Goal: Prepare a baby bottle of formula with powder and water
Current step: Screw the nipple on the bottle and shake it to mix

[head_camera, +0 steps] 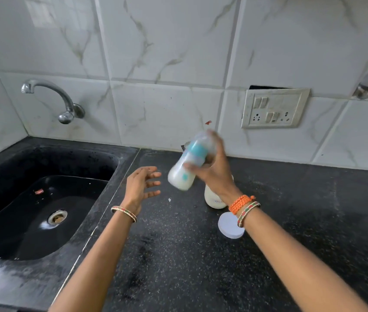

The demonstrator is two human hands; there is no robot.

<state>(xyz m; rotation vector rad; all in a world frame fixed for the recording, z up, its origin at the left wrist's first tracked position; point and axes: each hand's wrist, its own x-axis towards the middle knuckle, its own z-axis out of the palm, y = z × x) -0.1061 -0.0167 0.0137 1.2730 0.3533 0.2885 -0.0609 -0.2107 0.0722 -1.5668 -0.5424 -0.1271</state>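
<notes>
A baby bottle (184, 174) with a teal collar and clear cap is held tilted in the air, its base filled with white milky liquid; it is motion-blurred. My right hand (214, 172) grips it around the upper body. My left hand (142, 183) hovers just left of the bottle with fingers spread, touching nothing. Behind my right wrist stands a white container (214, 200) on the black counter, partly hidden. Its round white lid (230, 226) lies flat on the counter beside my right forearm.
A black sink (32, 210) with a metal drain lies at left, with a steel tap (56, 97) on the tiled wall above. A switch and socket plate (275, 109) is on the wall at right. The speckled black counter (313, 210) stretches rightward.
</notes>
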